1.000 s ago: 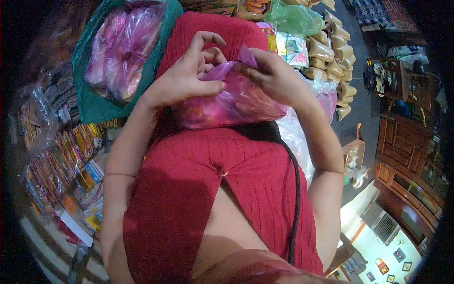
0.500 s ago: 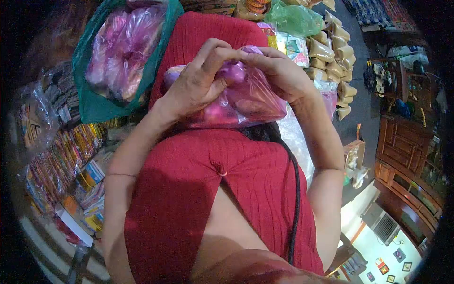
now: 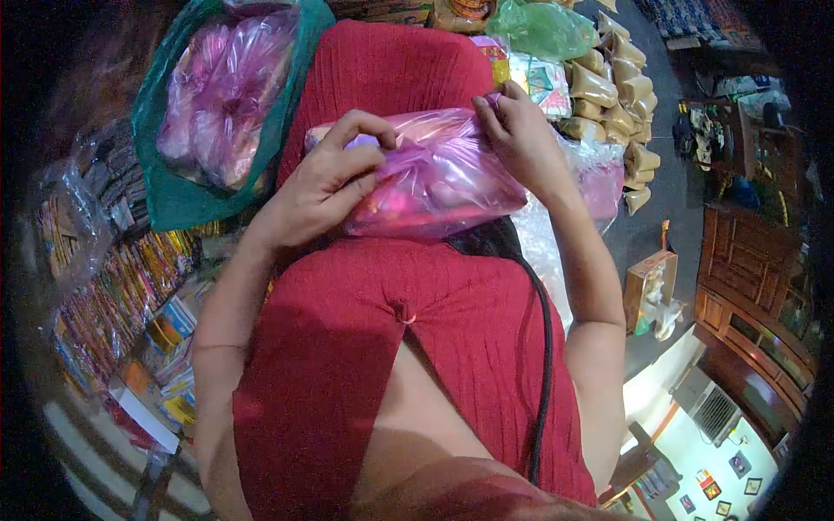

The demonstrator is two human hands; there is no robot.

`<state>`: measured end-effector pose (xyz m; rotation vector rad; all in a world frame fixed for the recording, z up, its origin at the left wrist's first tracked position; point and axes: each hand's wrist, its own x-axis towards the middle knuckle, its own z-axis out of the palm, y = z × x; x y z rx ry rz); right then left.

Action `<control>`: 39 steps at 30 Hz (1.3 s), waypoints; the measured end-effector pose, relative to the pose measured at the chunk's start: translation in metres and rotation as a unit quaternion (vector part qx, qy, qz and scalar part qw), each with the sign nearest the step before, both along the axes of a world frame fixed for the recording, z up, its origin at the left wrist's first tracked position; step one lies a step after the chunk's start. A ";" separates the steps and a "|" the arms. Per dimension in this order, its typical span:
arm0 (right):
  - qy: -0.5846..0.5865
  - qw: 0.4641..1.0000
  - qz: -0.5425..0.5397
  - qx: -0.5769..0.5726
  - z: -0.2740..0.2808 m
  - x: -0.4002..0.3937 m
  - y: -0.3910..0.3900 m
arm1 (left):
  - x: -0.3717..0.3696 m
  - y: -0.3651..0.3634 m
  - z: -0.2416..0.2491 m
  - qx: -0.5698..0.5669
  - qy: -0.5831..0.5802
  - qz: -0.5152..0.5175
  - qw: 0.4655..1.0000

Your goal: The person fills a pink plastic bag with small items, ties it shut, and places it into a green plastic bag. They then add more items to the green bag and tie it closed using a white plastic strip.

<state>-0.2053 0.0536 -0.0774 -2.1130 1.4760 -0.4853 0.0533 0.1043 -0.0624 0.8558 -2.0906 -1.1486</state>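
A pink translucent plastic bag (image 3: 443,187) with packed items inside lies across the person's lap on red cloth. My left hand (image 3: 334,178) rests on the bag's left part, its fingers curled against the plastic. At the bag's upper right, my right hand (image 3: 521,135) pinches a gathered bit of the pink plastic between thumb and fingers. Creases in the plastic run from the bag's middle toward that pinch. To the left, a green bag (image 3: 156,187) stands open around more pink bags (image 3: 228,104).
Stacked colourful packets (image 3: 122,286) lie at the left. Several tan filled bags (image 3: 621,95) and a light green bag (image 3: 547,30) are at the upper right. A small box (image 3: 647,291) stands on the dark floor, near wooden cabinets (image 3: 743,260).
My hands have moved apart from the bag's top centre, the left one down and left, the right one slightly right. The pink plastic between them is now stretched out flatter.
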 end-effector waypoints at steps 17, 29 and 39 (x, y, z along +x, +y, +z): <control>-0.197 0.978 -0.022 0.065 0.045 0.007 0.012 | -0.040 -0.019 -0.008 0.428 0.353 0.053 0.831; -0.115 0.964 0.239 -0.003 0.085 0.028 0.009 | -0.050 0.001 0.006 0.193 0.184 0.160 0.950; -0.181 0.970 0.148 0.071 0.050 0.023 0.005 | -0.046 -0.009 0.001 0.204 0.121 0.093 0.967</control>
